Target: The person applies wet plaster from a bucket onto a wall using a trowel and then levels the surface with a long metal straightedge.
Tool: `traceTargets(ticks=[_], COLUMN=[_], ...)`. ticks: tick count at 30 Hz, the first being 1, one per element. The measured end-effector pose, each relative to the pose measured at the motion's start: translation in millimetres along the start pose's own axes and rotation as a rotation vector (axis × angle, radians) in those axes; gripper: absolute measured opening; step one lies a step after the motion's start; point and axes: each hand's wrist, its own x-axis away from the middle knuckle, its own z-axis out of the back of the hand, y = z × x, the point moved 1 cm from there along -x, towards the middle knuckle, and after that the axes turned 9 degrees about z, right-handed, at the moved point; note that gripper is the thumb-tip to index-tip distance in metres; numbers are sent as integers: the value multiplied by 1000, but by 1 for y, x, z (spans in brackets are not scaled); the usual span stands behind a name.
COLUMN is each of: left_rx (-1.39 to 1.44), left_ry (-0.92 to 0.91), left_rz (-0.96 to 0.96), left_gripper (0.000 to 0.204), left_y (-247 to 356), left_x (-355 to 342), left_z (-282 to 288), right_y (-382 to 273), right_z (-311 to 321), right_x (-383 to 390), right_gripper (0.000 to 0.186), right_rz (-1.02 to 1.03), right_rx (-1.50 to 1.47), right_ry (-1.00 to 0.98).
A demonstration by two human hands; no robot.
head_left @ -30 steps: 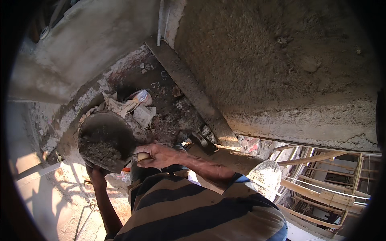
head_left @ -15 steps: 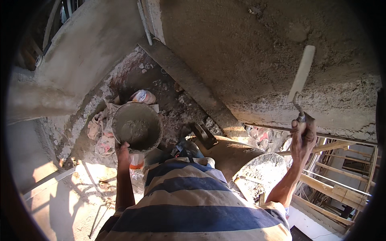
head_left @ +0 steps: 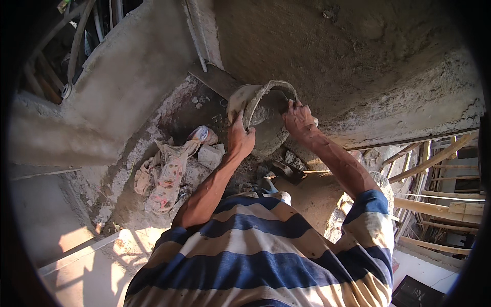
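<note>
A mortar-caked bucket [head_left: 238,100] is tipped on its side in front of me, its mouth turned toward me and to the right. My left hand [head_left: 242,138] is closed on the near left of its rim. On the opposite side, my right hand [head_left: 300,121] grips the rim with bent fingers. Wet grey mortar [head_left: 270,128] shows at the bucket's mouth. A pale rounded end, perhaps of the trowel handle, pokes out beside the right palm; the trowel blade cannot be made out clearly.
A rough plastered wall [head_left: 353,61] rises at the right, a smoother one [head_left: 128,77] at the left. Crumpled cloth sacking [head_left: 171,176] and a pale block [head_left: 210,156] lie on the rubble. Bamboo poles [head_left: 434,204] stand at the far right.
The bucket has moved right and forward from the sacking and tipped from upright. My right hand has come in from the far right, where it held the trowel raised, to the bucket's rim.
</note>
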Motion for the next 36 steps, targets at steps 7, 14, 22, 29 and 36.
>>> traceTargets(ticks=[7,14,22,29,36], left_rx=[-157,-157,550,981,972], left_ry=[-221,-148,97,471,681], left_rz=[-112,-56,290,360,482], left_gripper=[68,61,57,60,58], left_y=[-37,-129,-175,-220,-163], left_x=[14,14,27,119,185], left_z=[88,162,179,200,173], right_y=[-119,-267,-211,-164,-23], right_z=[-11,-41,30,108,80], right_x=[16,-31,-49,-40,5], right_gripper=[10,24,36,34,30], right_rz=[-103,-130,-116,471,612], right_rx=[-762,-1658,-915,-1106,-1895], right_ry=[81,403,73,89,-436])
